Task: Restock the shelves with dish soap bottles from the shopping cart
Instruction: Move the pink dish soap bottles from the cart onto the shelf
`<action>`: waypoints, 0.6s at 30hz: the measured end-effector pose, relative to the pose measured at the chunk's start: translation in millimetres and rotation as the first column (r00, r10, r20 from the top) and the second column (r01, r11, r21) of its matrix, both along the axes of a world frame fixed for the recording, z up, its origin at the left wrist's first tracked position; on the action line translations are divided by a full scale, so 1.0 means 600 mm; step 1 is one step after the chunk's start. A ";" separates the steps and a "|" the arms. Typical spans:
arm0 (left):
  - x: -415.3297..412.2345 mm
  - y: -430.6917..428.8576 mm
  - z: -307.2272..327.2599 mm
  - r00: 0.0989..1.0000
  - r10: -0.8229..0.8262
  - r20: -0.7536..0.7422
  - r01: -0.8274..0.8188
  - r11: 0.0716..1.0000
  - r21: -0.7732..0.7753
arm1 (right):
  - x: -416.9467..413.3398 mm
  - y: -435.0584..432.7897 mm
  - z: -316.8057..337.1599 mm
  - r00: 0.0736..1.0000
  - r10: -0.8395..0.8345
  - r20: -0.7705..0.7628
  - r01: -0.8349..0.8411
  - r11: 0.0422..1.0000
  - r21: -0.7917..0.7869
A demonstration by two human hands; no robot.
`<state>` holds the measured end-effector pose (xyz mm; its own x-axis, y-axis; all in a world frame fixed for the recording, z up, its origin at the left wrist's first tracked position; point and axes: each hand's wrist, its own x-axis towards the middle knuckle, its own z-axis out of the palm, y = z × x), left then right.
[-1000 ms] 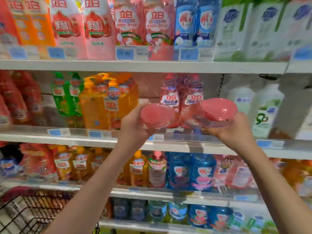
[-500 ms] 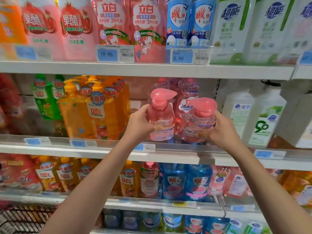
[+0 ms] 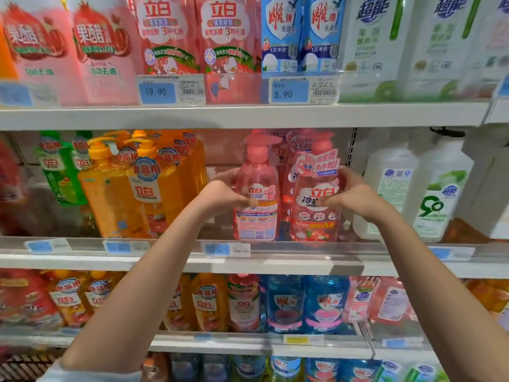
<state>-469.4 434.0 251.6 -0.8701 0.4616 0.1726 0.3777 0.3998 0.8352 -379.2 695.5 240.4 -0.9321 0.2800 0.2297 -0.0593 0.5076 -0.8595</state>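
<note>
Since half a second ago, both bottles have lowered and straightened onto the shelf (image 3: 275,253). The left hand (image 3: 223,194) grips the left bottle (image 3: 257,188). The right hand (image 3: 355,197) grips the right bottle (image 3: 316,224). Both are translucent pink pump bottles with white-and-red labels. They stand side by side between the hands, long axes vertical, pumps up.

Middle shelf (image 3: 275,261): white, with a clear rail (image 3: 330,248) along the front edge carrying blue price tags (image 3: 225,249). From the left end: green bottles (image 3: 59,172), orange pump bottles (image 3: 115,194). Near mid-shelf, at the front edge, left pink bottle (image 3: 259,224) and right pink bottle (image 3: 314,224) stand upright, just beside each other. Rear pink bottles (image 3: 285,166) behind these 2. White bottles (image 3: 391,183) toward the right end.
</note>
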 end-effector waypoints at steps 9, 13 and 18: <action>-0.032 0.022 0.014 0.999 -0.001 0.037 0.004 0.996 -0.094 | -0.031 -0.004 -0.003 0.996 0.051 0.073 -0.036 0.980 -0.195; -0.029 0.026 0.001 0.993 0.054 0.103 -0.055 0.998 0.005 | -0.021 -0.018 -0.018 0.995 0.029 0.097 -0.012 0.985 -0.172; -0.008 0.031 -0.034 0.978 0.115 0.174 -0.130 0.989 0.075 | -0.003 -0.043 -0.066 0.976 -0.179 0.125 0.161 0.977 0.140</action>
